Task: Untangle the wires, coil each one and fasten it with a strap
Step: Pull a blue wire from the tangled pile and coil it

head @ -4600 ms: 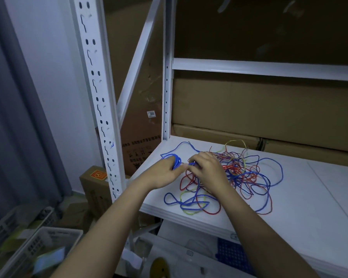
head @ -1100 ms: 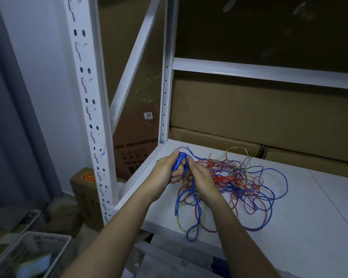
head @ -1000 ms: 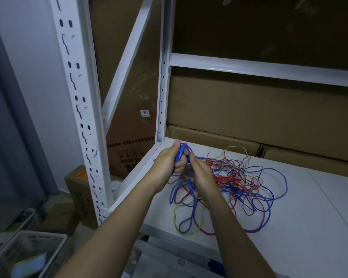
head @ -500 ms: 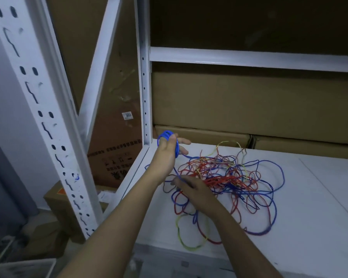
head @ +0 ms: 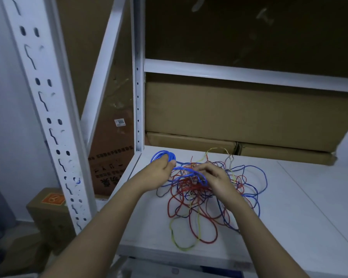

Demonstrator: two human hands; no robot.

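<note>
A tangle of red, blue and yellow wires [head: 197, 197] lies on the white shelf [head: 301, 213]. My left hand [head: 159, 169] holds a small coil of blue wire [head: 162, 155] near the shelf's back left corner. From the coil a blue strand [head: 184, 169] runs right into the heap. My right hand [head: 215, 179] sits on top of the tangle with its fingers curled around that blue strand. A yellow loop [head: 184, 239] hangs toward the shelf's front edge.
White rack uprights [head: 48, 117] [head: 138, 87] stand to the left and behind. Cardboard boxes [head: 229, 115] fill the back of the shelf. Another brown box [head: 48, 205] sits on the floor at the left, below the shelf.
My left hand has lowered the blue coil toward the shelf. My right hand has moved up and right onto the heap and taken the blue strand.
</note>
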